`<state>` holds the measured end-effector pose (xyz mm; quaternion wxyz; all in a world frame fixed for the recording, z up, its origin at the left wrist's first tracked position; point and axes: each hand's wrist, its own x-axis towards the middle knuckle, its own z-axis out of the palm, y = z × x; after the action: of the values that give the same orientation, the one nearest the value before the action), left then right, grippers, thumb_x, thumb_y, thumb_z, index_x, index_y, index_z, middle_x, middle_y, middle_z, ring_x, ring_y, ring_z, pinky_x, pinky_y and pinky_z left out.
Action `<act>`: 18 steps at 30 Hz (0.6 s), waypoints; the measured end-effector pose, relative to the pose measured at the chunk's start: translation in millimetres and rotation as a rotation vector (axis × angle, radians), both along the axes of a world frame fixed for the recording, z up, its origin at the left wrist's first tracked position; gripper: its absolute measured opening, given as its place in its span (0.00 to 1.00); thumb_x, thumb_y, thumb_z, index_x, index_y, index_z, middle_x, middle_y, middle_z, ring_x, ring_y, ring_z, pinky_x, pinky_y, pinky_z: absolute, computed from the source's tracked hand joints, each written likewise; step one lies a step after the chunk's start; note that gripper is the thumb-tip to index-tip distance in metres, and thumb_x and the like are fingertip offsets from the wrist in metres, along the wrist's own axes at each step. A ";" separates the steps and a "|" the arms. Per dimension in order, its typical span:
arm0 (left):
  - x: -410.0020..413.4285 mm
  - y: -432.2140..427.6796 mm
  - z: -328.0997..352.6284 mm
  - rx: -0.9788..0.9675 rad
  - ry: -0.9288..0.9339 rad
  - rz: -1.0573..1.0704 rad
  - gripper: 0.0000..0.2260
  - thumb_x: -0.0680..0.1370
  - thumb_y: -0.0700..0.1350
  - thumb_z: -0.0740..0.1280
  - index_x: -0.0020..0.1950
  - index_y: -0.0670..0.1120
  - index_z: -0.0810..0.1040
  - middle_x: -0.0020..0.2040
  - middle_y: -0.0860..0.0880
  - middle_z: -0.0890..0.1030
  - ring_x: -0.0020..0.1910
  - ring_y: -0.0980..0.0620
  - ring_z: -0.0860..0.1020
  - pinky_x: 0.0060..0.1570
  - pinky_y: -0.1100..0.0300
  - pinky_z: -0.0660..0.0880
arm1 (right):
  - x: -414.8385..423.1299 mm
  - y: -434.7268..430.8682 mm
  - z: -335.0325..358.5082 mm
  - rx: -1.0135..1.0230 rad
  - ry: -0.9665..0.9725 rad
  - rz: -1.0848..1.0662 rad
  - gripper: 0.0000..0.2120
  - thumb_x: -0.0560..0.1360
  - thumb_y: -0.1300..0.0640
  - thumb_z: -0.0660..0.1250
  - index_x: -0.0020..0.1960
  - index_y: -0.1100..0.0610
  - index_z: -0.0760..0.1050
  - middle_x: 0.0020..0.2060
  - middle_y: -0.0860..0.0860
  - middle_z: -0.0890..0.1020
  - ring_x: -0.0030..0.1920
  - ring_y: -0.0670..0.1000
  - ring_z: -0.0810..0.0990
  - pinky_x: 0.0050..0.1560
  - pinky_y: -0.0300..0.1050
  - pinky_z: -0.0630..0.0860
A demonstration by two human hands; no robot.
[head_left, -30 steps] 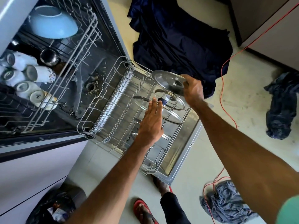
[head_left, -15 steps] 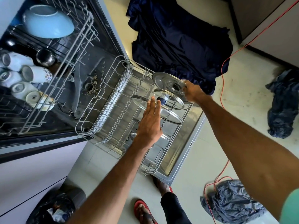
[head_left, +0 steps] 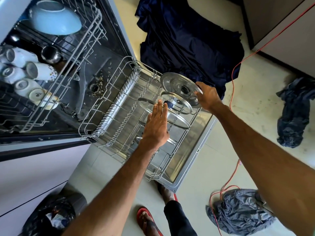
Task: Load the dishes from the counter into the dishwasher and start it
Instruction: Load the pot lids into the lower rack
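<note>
The person's right hand (head_left: 208,97) grips the round stainless-steel lid (head_left: 177,84) by its right rim, fingers curled over the edge. The lid stands tilted at the far end of the pulled-out lower wire rack (head_left: 109,116), just behind a smaller glass lid with a dark blue knob (head_left: 177,103). The left hand (head_left: 156,126) is flat with straight fingers over a larger glass lid (head_left: 146,106), holding nothing. Whether it actually touches the glass cannot be told from this view.

The step in hand looks like seating the steel lid in a slot. Its lower edge is hidden behind the glass lids, so it is unclear whether it already sits between the tines. To do this well, the right hand should lower the lid edge-first until the tines bear its weight. It should let go only once the lid stands without leaning on the blue knob. The open left hand is well placed to steady the glass lids, which look likely to tip or clatter if the steel one nudges them. All three lids are best angled the same way with gaps between them.

The upper wire rack (head_left: 85,48) already holds a pale blue bowl (head_left: 54,19) and white mugs (head_left: 40,70), so loading appears well along.
</note>
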<state>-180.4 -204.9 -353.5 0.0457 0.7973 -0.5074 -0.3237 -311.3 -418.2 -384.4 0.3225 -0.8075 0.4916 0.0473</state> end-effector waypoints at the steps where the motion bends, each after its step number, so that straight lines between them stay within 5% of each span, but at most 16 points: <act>1: -1.0 1.1 2.3 -0.005 0.002 0.005 0.47 0.76 0.37 0.70 0.82 0.45 0.37 0.82 0.44 0.36 0.81 0.45 0.40 0.79 0.43 0.51 | -1.6 0.7 4.2 0.024 -0.023 -0.011 0.20 0.83 0.58 0.62 0.73 0.62 0.68 0.65 0.63 0.77 0.65 0.62 0.77 0.62 0.49 0.72; 4: -5.0 6.5 10.3 -0.019 -0.001 0.013 0.46 0.77 0.37 0.69 0.82 0.42 0.38 0.82 0.43 0.39 0.81 0.46 0.42 0.80 0.45 0.50 | -7.5 6.9 12.5 0.053 -0.116 0.017 0.42 0.76 0.31 0.50 0.75 0.63 0.65 0.68 0.64 0.76 0.68 0.62 0.75 0.64 0.48 0.71; 6: -7.0 11.6 13.4 -0.019 -0.012 0.012 0.45 0.77 0.39 0.70 0.82 0.42 0.39 0.82 0.43 0.41 0.82 0.46 0.43 0.80 0.46 0.51 | -11.1 15.4 17.4 0.043 -0.203 0.018 0.55 0.69 0.22 0.40 0.73 0.66 0.67 0.67 0.65 0.76 0.67 0.62 0.75 0.64 0.46 0.70; 9: -8.5 21.1 17.6 -0.032 -0.010 0.036 0.45 0.77 0.39 0.70 0.82 0.42 0.40 0.82 0.43 0.43 0.82 0.46 0.45 0.80 0.47 0.52 | -14.2 26.2 17.6 -0.036 -0.284 0.034 0.52 0.70 0.23 0.39 0.65 0.65 0.74 0.56 0.64 0.81 0.56 0.63 0.80 0.55 0.44 0.74; 11: -9.7 26.4 20.9 -0.048 0.001 0.062 0.44 0.77 0.38 0.70 0.82 0.42 0.41 0.83 0.42 0.44 0.82 0.45 0.46 0.80 0.48 0.53 | -16.4 30.0 14.5 -0.060 -0.325 0.069 0.47 0.72 0.22 0.39 0.63 0.58 0.75 0.53 0.56 0.81 0.51 0.55 0.81 0.53 0.49 0.79; 15: -15.0 36.7 30.0 -0.084 -0.004 0.154 0.43 0.75 0.37 0.72 0.82 0.42 0.47 0.82 0.41 0.51 0.81 0.45 0.54 0.78 0.49 0.58 | -27.4 52.5 22.8 -0.067 -0.399 0.087 0.40 0.79 0.30 0.44 0.69 0.61 0.72 0.59 0.58 0.80 0.58 0.52 0.78 0.61 0.39 0.73; 18: -24.3 47.3 39.8 -0.060 -0.034 0.202 0.41 0.77 0.39 0.70 0.82 0.40 0.46 0.82 0.41 0.51 0.81 0.45 0.52 0.80 0.52 0.52 | -41.2 72.1 24.8 -0.087 -0.433 0.137 0.40 0.80 0.32 0.46 0.69 0.66 0.72 0.61 0.62 0.80 0.62 0.53 0.78 0.65 0.46 0.75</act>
<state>-204.6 -157.6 -313.8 0.0934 0.8481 -0.4344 -0.2885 -352.5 -346.2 -359.6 0.3814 -0.8434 0.3565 -0.1266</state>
